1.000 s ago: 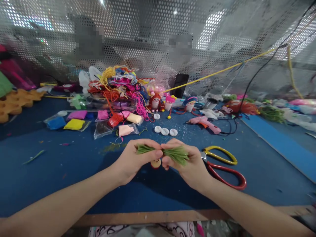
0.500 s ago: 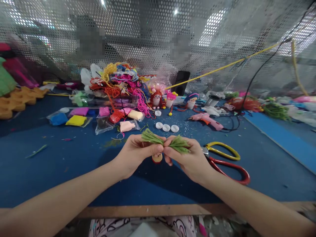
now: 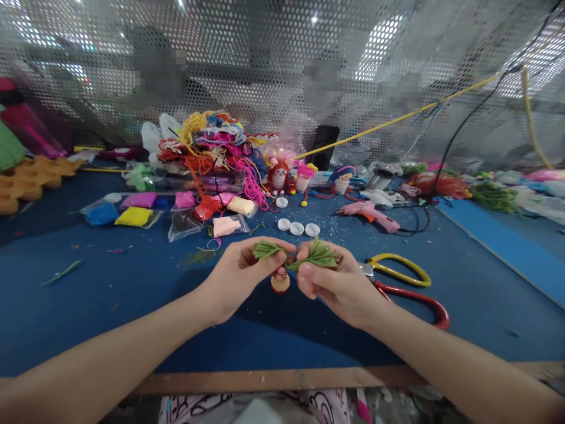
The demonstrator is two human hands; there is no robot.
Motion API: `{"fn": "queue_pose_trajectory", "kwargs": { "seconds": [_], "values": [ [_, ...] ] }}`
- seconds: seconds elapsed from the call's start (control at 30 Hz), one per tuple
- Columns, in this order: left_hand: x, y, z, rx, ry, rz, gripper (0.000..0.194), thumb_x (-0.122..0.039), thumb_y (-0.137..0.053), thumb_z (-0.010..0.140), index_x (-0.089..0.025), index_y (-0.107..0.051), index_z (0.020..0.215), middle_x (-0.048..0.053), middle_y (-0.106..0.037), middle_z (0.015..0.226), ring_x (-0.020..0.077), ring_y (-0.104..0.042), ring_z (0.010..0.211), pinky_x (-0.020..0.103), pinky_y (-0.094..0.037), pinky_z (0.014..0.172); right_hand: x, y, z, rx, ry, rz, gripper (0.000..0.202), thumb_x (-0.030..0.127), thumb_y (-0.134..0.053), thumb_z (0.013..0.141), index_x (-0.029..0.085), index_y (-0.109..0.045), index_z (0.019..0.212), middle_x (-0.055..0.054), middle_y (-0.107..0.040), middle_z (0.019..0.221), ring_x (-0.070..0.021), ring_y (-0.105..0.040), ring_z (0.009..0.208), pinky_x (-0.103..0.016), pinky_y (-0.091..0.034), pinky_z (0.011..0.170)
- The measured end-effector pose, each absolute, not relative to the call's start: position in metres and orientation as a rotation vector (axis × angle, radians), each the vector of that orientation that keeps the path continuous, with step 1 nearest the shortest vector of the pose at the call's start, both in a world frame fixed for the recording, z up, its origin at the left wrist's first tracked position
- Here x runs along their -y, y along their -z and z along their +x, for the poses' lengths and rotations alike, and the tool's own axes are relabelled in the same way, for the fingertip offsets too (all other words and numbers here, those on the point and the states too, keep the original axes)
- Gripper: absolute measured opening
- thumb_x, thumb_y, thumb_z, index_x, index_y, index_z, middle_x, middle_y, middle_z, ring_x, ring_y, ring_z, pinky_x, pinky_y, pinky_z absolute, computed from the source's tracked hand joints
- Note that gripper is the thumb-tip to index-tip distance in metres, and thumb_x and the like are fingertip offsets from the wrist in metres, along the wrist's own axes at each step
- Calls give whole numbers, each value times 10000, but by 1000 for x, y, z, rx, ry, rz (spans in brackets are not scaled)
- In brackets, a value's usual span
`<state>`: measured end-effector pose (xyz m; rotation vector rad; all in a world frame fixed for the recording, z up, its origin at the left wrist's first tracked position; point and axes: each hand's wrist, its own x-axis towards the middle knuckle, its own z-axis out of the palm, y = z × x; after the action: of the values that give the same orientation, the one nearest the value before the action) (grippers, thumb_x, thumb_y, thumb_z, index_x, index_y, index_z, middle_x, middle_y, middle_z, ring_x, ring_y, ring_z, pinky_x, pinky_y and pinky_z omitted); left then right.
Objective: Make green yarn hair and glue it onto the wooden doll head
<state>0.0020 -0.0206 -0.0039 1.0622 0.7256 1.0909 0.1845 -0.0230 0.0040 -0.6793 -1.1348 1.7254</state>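
A bundle of green yarn [image 3: 320,254] spreads out on both sides over a small doll piece [image 3: 279,284] with a cream and red round end. Around the yarn's left part the fingers of my left hand [image 3: 241,277] are closed. My right hand [image 3: 344,282] pinches the right part between thumb and fingers. Most of the doll piece is hidden behind the fingers. Just right of my right hand lie scissors [image 3: 399,271] with one yellow and one red handle, their blades partly covered.
Beyond my hands are white caps [image 3: 296,228], a pink glue gun [image 3: 368,215] with a black cord, and finished yarn dolls [image 3: 302,176]. Packets of clay [image 3: 135,216] and a tangled heap of coloured yarn [image 3: 216,141] lie at the left. A blue strip [image 3: 507,247] runs along the right.
My fingertips have moved slightly apart at the middle of the yarn, and my right fingers have shifted their hold. The small doll piece still shows beneath them.
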Motion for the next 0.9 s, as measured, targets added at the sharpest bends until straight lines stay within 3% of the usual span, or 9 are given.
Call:
{"fn": "queue_pose_trajectory", "kwargs": {
  "seconds": [0.23,0.37,0.5,0.6,0.7,0.8,0.9],
  "values": [
    [19,0,1,-628,-1070,792,362,-217,-831,764,-261,-747,1114,9,-742,1002,97,-647,890,177,-498,766,23,0,186,1176,-1677,-768,140,208,-824,758,176,-704,822,43,-615,560,-72,-547,463,-200,-430,461],
    [17,6,3,-670,-1088,868,225,-326,-805,795,-223,-782,994,22,-748,938,71,-580,702,169,-451,608,23,-1,183,1194,-1666,-785,159,241,-829,752,165,-699,803,38,-610,546,-77,-531,458,-212,-425,456],
    [18,7,3,-792,-1169,1094,158,-338,-785,807,-183,-796,837,56,-769,952,130,-620,757,234,-486,679,22,1,184,1275,-1589,-846,184,294,-823,764,158,-701,789,21,-642,612,-77,-535,494,-221,-437,478],
    [19,4,3,-855,-1162,1236,210,-326,-780,807,-196,-787,972,55,-771,966,170,-660,791,285,-519,753,21,2,185,1333,-1538,-913,190,320,-802,786,155,-714,818,3,-667,649,-85,-553,514,-226,-452,493],
    [21,2,3,-841,-1105,1290,310,-320,-771,812,-212,-736,1100,38,-750,917,151,-643,677,288,-528,684,21,1,184,1380,-1532,-967,192,322,-800,777,151,-716,801,-17,-692,670,-92,-576,526,-220,-467,491],
    [23,2,4,-794,-1093,1274,168,-321,-744,839,-193,-722,946,42,-707,994,92,-580,592,257,-507,623,22,-1,183,1406,-1554,-992,193,304,-822,736,158,-696,734,-5,-678,629,-94,-576,507,-212,-470,470],
    [25,-1,4,-754,-1072,1136,230,-375,-663,905,-168,-659,807,26,-657,1002,36,-466,544,202,-445,547,22,-1,183,1387,-1574,-979,205,324,-814,747,157,-695,745,11,-645,592,-88,-555,481,-210,-458,447]
  ]
}}
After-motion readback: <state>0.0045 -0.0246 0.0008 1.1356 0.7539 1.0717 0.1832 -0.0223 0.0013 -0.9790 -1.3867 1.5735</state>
